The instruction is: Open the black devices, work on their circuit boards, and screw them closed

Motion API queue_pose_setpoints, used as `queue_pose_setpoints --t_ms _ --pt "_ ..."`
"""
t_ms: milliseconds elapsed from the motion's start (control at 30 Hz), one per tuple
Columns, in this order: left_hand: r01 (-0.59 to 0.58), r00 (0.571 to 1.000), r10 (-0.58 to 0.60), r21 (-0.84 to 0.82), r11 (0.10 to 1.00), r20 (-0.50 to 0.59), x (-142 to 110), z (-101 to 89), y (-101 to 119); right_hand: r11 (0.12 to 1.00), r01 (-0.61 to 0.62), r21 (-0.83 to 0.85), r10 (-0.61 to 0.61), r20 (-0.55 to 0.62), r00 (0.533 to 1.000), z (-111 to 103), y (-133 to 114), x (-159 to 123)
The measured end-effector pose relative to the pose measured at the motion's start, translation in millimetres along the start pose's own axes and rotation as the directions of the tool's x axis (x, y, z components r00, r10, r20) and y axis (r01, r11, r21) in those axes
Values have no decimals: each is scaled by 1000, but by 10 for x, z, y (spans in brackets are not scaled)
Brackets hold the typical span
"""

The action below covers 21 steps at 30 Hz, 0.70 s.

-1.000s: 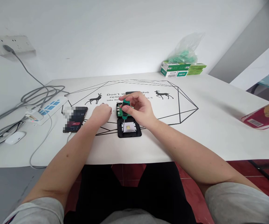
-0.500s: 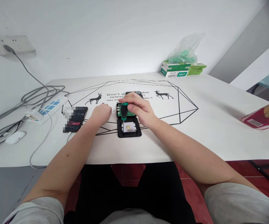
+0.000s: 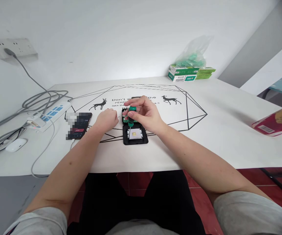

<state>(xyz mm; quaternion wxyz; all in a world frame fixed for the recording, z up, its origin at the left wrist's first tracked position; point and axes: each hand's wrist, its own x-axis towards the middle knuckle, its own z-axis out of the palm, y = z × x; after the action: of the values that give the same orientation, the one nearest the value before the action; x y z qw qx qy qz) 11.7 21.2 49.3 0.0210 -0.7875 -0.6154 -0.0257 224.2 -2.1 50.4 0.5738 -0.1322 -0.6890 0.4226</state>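
Observation:
My right hand (image 3: 148, 114) has its thumb and fingers round the green and black handle of a screwdriver (image 3: 131, 118). The shaft points down into the left side of a black case part (image 3: 143, 140), which lies flat with a silvery plate and a gold-coloured square inside. Just beyond it, partly under my fingers, sits the other black case part with a green circuit board (image 3: 125, 120). My left hand (image 3: 107, 119) rests closed on the table to the left of the case; whatever its fingers may hold is hidden. A tiny dark piece (image 3: 118, 116) lies beside it.
A phone (image 3: 82, 125) lies left of my left forearm. Farther left are a power strip (image 3: 54, 114), tangled cables and a white earbud case (image 3: 16, 144). Green and white boxes (image 3: 183, 73) with a plastic bag stand at the back. A red package (image 3: 275, 120) is at right.
The fingers of my right hand straightened over the screwdriver handle half a second ago and are now curled round it again. The left hand and the case have stayed in place.

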Motion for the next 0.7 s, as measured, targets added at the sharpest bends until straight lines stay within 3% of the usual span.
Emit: queue_pose_setpoints --t_ms 200,500,700 --pt "-38 991 -2 -290 956 -135 -59 -104 82 980 99 -172 -126 -155 980 42 139 -53" --pt "-182 968 112 -326 928 -223 -28 -39 55 989 99 -113 -92 66 994 -14 41 -69" --pt "-282 951 198 -401 872 -237 -66 -45 82 961 144 -236 -126 91 988 -22 42 -60"
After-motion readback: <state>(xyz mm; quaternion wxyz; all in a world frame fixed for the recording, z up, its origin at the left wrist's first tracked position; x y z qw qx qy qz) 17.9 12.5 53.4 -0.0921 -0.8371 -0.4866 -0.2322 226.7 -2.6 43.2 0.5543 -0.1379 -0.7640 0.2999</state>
